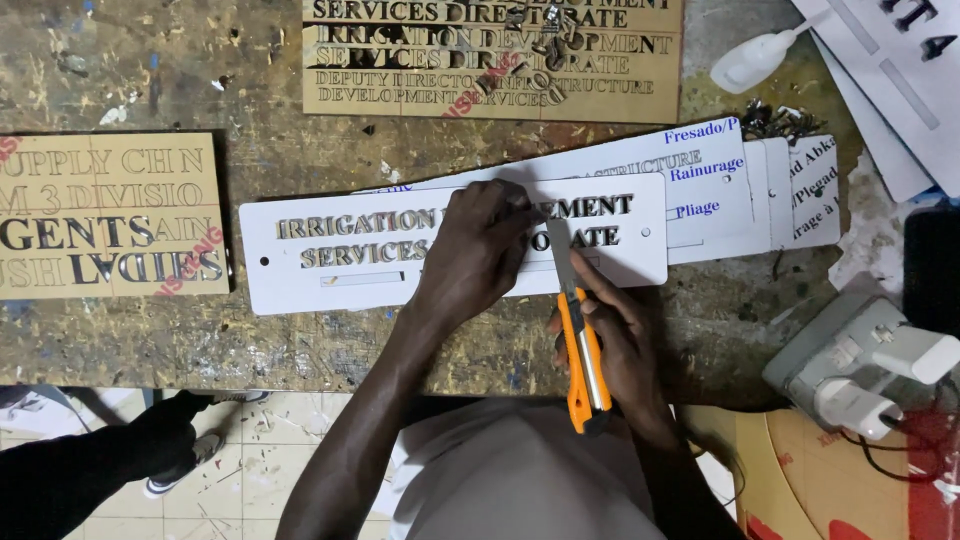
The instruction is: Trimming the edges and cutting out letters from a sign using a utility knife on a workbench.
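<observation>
Left hand (480,250): palm down, fingers (500,200) spread and pressed flat on the long white rectangular sign plate with raised metallic letters (330,275). They grip nothing; judged to pin the plate so it cannot slide on the worn, paint-flecked wooden surface (130,340). The fingertips cover the middle letters of both rows.

Right hand (615,340): fingers closed around the orange-and-steel utility knife (580,350), handle toward the body, blade pointing away. The blade tip (557,235) meets the plate just right of the left fingertips, at the lettering of the lower row; whether it touches a letter or the plate face cannot be told. A low, steep hold like this looks suited to picking or trimming at a letter edge.

The plate lies crosswise directly under both sets of fingers, running well out to the left and somewhat to the right of them.

Outward:
- beyond the fingertips and to the right, a fan of white plates with blue print (720,180), partly under the working plate
- further beyond, a tan sheet of cut-out lettering (400,90) with small metal scraps on it
- far left, a second tan lettered sheet (110,215)
- far upper right, a small white squeeze bottle (750,62)
- right of the knife hand, a white multi-socket adaptor with plugs (860,365)
</observation>
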